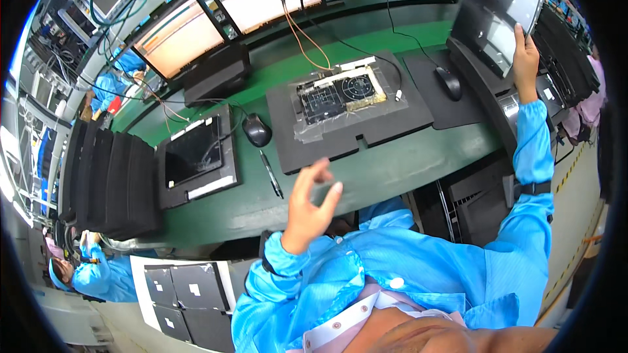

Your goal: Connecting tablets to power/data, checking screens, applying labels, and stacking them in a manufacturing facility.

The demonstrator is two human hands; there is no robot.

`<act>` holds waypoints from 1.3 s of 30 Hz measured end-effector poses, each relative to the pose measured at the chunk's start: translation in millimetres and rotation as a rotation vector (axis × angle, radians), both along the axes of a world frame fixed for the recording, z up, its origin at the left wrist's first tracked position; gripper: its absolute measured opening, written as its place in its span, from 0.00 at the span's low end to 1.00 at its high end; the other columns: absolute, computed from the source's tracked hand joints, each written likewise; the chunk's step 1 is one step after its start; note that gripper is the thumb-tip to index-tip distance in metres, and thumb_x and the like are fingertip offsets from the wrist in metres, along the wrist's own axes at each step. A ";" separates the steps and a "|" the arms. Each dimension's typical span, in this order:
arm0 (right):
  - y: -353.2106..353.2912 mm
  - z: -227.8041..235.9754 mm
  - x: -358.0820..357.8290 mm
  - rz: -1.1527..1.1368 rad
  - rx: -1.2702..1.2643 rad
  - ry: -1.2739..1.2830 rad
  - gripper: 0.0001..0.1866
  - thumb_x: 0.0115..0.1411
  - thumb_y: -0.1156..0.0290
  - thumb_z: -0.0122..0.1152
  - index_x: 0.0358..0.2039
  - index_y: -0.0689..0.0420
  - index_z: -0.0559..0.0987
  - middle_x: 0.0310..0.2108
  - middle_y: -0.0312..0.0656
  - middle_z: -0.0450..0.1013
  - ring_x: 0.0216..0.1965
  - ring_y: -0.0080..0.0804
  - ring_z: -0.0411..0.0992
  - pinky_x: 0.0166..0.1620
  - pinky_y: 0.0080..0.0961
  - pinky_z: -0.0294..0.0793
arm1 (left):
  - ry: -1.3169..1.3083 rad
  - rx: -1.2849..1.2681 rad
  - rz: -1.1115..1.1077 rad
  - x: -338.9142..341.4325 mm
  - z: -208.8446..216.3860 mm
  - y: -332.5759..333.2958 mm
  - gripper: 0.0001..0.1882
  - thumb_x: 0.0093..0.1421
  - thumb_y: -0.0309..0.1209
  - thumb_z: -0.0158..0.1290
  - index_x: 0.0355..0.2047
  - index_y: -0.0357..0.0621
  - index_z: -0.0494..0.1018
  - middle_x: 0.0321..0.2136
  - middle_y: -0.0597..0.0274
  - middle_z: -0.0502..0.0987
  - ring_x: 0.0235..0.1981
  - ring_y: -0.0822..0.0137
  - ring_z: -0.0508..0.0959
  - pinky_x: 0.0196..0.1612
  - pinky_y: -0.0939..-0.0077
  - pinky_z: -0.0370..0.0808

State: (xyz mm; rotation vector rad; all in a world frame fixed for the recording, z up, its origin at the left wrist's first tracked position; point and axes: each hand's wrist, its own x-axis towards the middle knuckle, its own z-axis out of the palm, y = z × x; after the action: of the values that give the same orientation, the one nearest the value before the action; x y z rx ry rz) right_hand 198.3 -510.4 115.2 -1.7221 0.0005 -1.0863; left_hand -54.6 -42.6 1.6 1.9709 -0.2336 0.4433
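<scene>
Your right hand (525, 59), up at two o'clock, grips the lower edge of a dark panel (498, 13), fingers wrapped round it, tilting it above a stack of black trays (487, 95). Your left hand (311, 206) hovers at centre, holding nothing, fingers loosely spread and curled. Just past it at twelve o'clock a circuit board (340, 95) lies in clear film on a black foam pad (347, 114). A pen (271, 173) and mouse (257, 130) lie at ten o'clock.
</scene>
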 end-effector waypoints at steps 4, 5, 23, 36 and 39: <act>94.8 -13.6 -61.0 0.611 0.057 0.093 0.13 0.70 0.61 0.61 0.42 0.59 0.83 0.39 0.32 0.76 0.43 0.17 0.70 0.49 0.18 0.68 | 0.232 -0.721 -0.362 38.6 11.9 -21.8 0.37 0.64 0.32 0.60 0.70 0.38 0.58 0.57 0.54 0.74 0.60 0.57 0.73 0.62 0.62 0.69; 119.2 -26.5 -67.9 0.780 0.041 0.248 0.12 0.69 0.63 0.61 0.42 0.59 0.83 0.41 0.32 0.76 0.45 0.17 0.71 0.52 0.19 0.69 | 0.364 -1.117 -0.578 42.7 12.8 -23.8 0.36 0.65 0.33 0.60 0.69 0.38 0.59 0.58 0.53 0.73 0.60 0.58 0.74 0.62 0.60 0.71; 271.4 -89.7 -135.4 1.189 -0.348 0.375 0.12 0.68 0.72 0.60 0.49 0.62 0.77 0.40 0.44 0.81 0.41 0.28 0.78 0.45 0.27 0.77 | 0.099 -1.683 -0.100 -47.8 -24.2 84.6 0.16 0.72 0.34 0.48 0.53 0.37 0.76 0.55 0.50 0.79 0.58 0.53 0.77 0.63 0.54 0.73; 333.5 -82.5 -164.0 1.274 -0.467 0.240 0.13 0.63 0.71 0.64 0.46 0.61 0.82 0.37 0.49 0.81 0.33 0.43 0.79 0.36 0.32 0.77 | 0.109 -1.591 0.227 -61.1 -31.7 88.1 0.16 0.72 0.35 0.49 0.52 0.39 0.76 0.55 0.51 0.78 0.58 0.53 0.77 0.63 0.52 0.73; 328.8 -84.2 -158.2 1.260 -0.548 0.176 0.13 0.63 0.73 0.64 0.47 0.62 0.81 0.36 0.48 0.81 0.30 0.41 0.77 0.34 0.32 0.76 | 0.122 -1.539 0.239 -56.9 -27.2 82.0 0.15 0.72 0.35 0.49 0.52 0.39 0.76 0.54 0.51 0.78 0.57 0.54 0.77 0.62 0.55 0.74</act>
State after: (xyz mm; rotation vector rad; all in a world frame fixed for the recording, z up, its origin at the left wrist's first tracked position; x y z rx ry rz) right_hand 40.1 -181.6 31.0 -1.7607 -1.1924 0.0341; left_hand -111.5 39.3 -25.7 0.4940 0.3620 0.4313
